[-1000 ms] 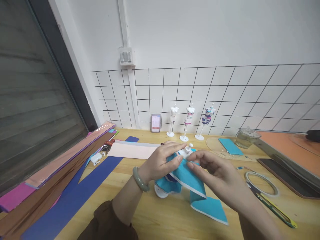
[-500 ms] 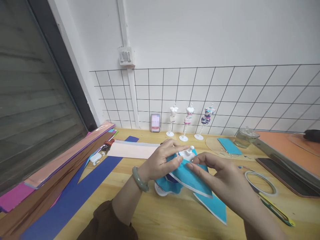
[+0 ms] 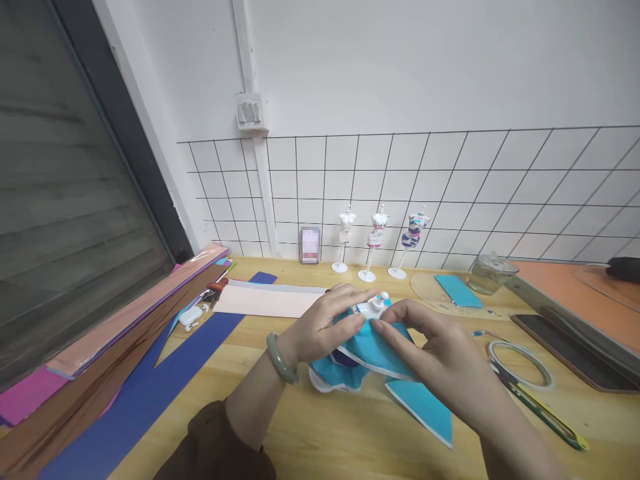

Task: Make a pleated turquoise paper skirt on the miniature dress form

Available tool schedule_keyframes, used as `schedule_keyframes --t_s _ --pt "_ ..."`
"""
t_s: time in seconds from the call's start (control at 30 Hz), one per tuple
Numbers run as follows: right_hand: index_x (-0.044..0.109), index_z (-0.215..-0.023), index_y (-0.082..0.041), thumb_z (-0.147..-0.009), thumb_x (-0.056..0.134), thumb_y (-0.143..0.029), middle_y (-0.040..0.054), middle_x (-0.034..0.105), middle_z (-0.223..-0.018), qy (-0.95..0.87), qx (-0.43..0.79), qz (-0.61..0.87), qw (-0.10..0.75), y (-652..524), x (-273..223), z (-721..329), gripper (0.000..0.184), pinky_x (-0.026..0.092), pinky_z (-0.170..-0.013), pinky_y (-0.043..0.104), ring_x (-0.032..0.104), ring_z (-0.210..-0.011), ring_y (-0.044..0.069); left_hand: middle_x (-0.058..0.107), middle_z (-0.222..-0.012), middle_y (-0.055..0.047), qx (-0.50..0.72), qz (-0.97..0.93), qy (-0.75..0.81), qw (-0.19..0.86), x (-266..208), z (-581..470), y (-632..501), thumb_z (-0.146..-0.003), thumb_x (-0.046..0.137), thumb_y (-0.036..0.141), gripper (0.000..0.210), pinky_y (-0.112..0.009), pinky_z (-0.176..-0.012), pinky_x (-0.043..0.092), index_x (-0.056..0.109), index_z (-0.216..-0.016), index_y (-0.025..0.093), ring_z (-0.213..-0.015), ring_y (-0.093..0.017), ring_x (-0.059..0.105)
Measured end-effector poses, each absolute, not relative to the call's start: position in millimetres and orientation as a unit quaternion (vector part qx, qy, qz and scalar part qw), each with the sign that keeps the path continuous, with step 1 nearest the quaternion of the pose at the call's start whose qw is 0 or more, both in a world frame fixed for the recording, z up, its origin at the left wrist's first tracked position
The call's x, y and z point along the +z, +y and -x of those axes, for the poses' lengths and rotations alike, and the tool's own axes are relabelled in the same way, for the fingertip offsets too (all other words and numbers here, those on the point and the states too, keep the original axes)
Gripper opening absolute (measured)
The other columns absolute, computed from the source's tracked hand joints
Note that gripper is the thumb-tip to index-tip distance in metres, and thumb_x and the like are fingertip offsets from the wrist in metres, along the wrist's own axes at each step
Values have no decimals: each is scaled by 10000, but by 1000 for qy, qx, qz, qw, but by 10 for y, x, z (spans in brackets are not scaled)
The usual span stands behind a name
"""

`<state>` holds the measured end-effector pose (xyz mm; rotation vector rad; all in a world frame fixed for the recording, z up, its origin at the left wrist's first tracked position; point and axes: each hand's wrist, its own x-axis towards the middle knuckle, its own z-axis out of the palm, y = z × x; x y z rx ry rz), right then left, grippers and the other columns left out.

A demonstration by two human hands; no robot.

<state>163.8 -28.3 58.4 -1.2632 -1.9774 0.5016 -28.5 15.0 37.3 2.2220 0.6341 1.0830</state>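
A small white dress-form mannequin [image 3: 374, 308] is tilted between my hands, its round neck knob toward the far side. A bright blue piece of crepe-like paper [image 3: 377, 350] with a white edge lies across its front, over a ruffled blue skirt [image 3: 340, 375] and a dark blue part. My left hand [image 3: 327, 323] is closed around the mannequin, its thumb pressing near the top of the blue paper. Thumb and forefinger of my right hand [image 3: 440, 340] pinch the paper's upper edge by the mannequin's chest. Below, another blue piece with a white edge [image 3: 425, 410] rests on the table.
Three small mannequins on stands [image 3: 375, 243] stand at the back beside a phone [image 3: 311, 245]. Paper strips [image 3: 165, 373] and an earphone case [image 3: 191, 316] lie left. On the right are a tape roll [image 3: 520, 365], a yellow-green cutter [image 3: 555, 417], and a glass jar [image 3: 493, 273].
My right hand has shifted slightly inward and up along the paper, and the paper's right corner now sits behind that hand. My left hand stays nearly still.
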Motion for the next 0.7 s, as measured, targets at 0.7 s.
schedule_keyframes --t_s 0.7 --pt "602 -862 -256 -878 517 -484 -24 642 -802 -757 289 469 352 -271 583 -1660 244 441 -571 223 559 -685 127 594 -1262 -72 404 -815 255 329 369 285 158 -850 531 294 457 -360 -1014 390 547 -1297 202 -1176 -253 525"
